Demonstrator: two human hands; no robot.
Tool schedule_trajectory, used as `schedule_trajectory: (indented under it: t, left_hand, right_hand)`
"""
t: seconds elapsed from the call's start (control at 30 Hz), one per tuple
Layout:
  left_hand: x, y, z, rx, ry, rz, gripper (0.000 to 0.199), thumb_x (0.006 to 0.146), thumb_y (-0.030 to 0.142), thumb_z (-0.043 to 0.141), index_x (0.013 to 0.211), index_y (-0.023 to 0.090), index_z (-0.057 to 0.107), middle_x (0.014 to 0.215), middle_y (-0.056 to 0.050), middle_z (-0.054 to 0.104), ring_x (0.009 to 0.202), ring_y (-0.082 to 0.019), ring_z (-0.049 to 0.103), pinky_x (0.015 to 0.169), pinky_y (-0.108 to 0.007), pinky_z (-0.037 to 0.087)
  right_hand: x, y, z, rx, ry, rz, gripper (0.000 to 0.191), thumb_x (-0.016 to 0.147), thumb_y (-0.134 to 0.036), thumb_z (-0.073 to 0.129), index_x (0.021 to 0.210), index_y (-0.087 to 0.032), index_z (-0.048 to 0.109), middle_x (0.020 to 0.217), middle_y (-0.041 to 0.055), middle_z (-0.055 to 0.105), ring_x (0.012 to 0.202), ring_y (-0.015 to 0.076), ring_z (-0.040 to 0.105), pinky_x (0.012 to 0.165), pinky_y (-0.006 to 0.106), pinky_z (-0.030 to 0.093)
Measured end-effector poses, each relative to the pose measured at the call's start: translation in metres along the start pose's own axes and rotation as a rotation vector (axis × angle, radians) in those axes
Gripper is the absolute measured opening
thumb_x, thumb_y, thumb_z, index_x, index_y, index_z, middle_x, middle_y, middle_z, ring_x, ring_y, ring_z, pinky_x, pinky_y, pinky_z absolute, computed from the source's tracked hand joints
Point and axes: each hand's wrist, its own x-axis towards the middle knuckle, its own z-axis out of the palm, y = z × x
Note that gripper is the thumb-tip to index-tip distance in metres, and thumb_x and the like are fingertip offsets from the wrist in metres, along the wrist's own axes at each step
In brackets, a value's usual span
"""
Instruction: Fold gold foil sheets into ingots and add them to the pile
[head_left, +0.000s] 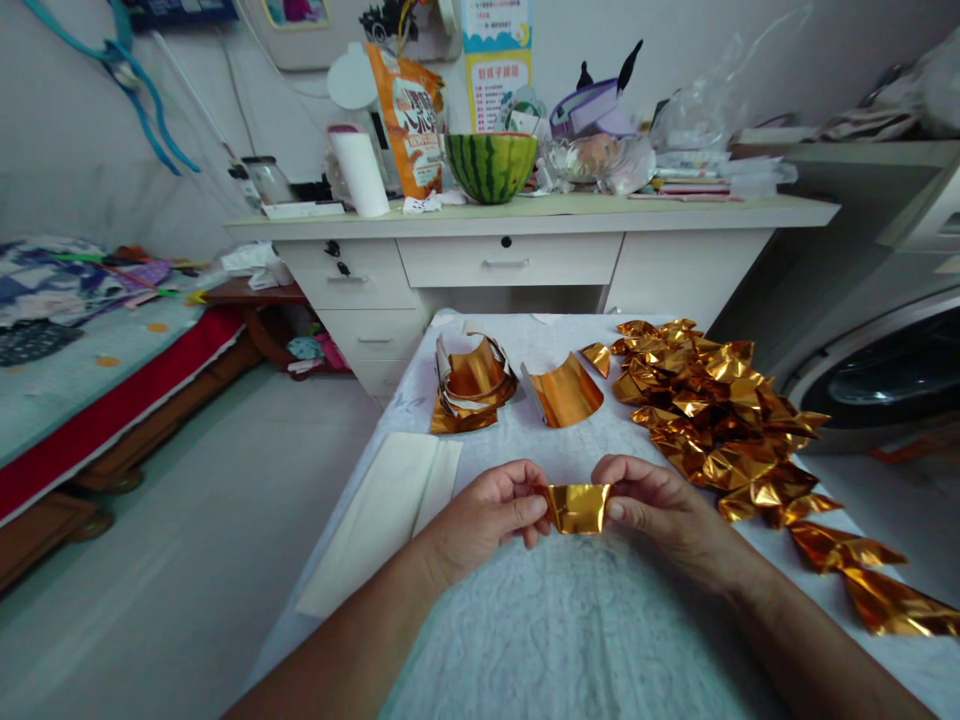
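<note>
Between my two hands, above the cloth-covered table [525, 630], is a small folded piece of gold foil paper [577, 508]. It is wider along its top edge than at the bottom. My left hand [506, 510] pinches its left end between thumb and fingers. On the other end, the thumb and fingers of my right hand [649, 500] are closed. Beyond my hands stands a curled stack of gold foil sheets [474, 380], with a single curved gold sheet [566, 392] to its right. Many folded gold foil pieces [720, 410] lie heaped at the right.
White folded paper [382, 510] lies left of my left arm. Behind the table stands a white desk [510, 258] holding a watermelon half [491, 165], an orange snack bag [412, 125] and plastic bags. A bed [97, 390] is at the left, a washing machine [885, 340] at the right.
</note>
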Motion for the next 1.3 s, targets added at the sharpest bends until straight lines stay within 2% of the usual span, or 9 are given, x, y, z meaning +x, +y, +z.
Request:
schedule_trajectory:
  t: [0.2, 0.33, 0.47, 0.8, 0.9, 1.07, 1.3]
  left_hand:
    - [0.001, -0.006, -0.002, 0.02, -0.042, -0.007, 0.037, 0.073, 0.042, 0.076, 0.088, 0.016, 0.053, 0.071, 0.001, 0.058, 0.057, -0.008, 0.048, 0.056, -0.021, 0.034]
    - [0.002, -0.005, -0.002, 0.102, 0.016, 0.079, 0.033, 0.075, 0.04, 0.075, 0.085, 0.015, 0.055, 0.069, 0.004, 0.05, 0.06, -0.008, 0.042, 0.058, -0.022, 0.03]
    - [0.002, -0.003, -0.002, 0.093, -0.01, 0.144, 0.029, 0.076, 0.036, 0.074, 0.084, 0.015, 0.056, 0.073, 0.002, 0.051, 0.065, -0.01, 0.044, 0.062, -0.023, 0.032]
    - [0.002, -0.005, 0.006, 0.03, 0.035, 0.073, 0.036, 0.07, 0.036, 0.078, 0.084, 0.016, 0.052, 0.07, 0.001, 0.06, 0.062, -0.011, 0.056, 0.062, -0.024, 0.039]
    - [0.002, -0.005, 0.006, 0.04, 0.056, 0.09, 0.035, 0.071, 0.037, 0.078, 0.083, 0.016, 0.052, 0.07, 0.0, 0.061, 0.063, -0.012, 0.057, 0.063, -0.024, 0.04]
    - [0.002, -0.005, 0.004, 0.045, 0.063, 0.157, 0.03, 0.074, 0.033, 0.076, 0.084, 0.015, 0.054, 0.07, 0.0, 0.062, 0.064, -0.012, 0.057, 0.065, -0.025, 0.041]
    - [0.003, -0.004, 0.008, 0.086, 0.117, 0.127, 0.031, 0.072, 0.033, 0.077, 0.081, 0.014, 0.054, 0.066, 0.001, 0.061, 0.059, -0.011, 0.056, 0.06, -0.024, 0.041]
  right_hand:
    - [0.0, -0.001, 0.0, -0.034, 0.019, -0.014, 0.029, 0.079, -0.044, 0.073, 0.081, -0.02, 0.059, 0.075, -0.001, 0.057, 0.069, 0.0131, 0.051, 0.064, 0.025, 0.041]
    - [-0.002, -0.002, -0.002, -0.044, 0.011, -0.021, 0.028, 0.08, -0.044, 0.072, 0.08, -0.019, 0.058, 0.072, -0.002, 0.055, 0.066, 0.0122, 0.05, 0.062, 0.024, 0.04]
    - [-0.003, 0.0, -0.003, -0.046, 0.018, -0.046, 0.023, 0.088, -0.041, 0.064, 0.084, -0.019, 0.059, 0.074, -0.001, 0.056, 0.069, 0.0124, 0.051, 0.066, 0.026, 0.04]
    - [-0.002, -0.003, -0.002, -0.235, 0.11, -0.118, 0.028, 0.088, -0.045, 0.064, 0.077, -0.019, 0.06, 0.069, -0.0013, 0.054, 0.063, 0.0116, 0.048, 0.06, 0.024, 0.041]
    - [-0.003, -0.004, -0.002, -0.225, 0.109, -0.076, 0.029, 0.086, -0.046, 0.065, 0.08, -0.019, 0.06, 0.069, -0.0015, 0.054, 0.063, 0.0112, 0.048, 0.059, 0.024, 0.041]
    - [-0.002, -0.004, 0.001, -0.112, 0.009, 0.008, 0.032, 0.081, -0.047, 0.071, 0.08, -0.018, 0.057, 0.066, -0.0038, 0.053, 0.058, 0.0089, 0.046, 0.055, 0.021, 0.035]
    - [0.0, -0.001, 0.002, -0.072, 0.042, 0.016, 0.033, 0.08, -0.046, 0.073, 0.077, -0.018, 0.054, 0.062, -0.0049, 0.054, 0.056, 0.0086, 0.046, 0.054, 0.021, 0.033]
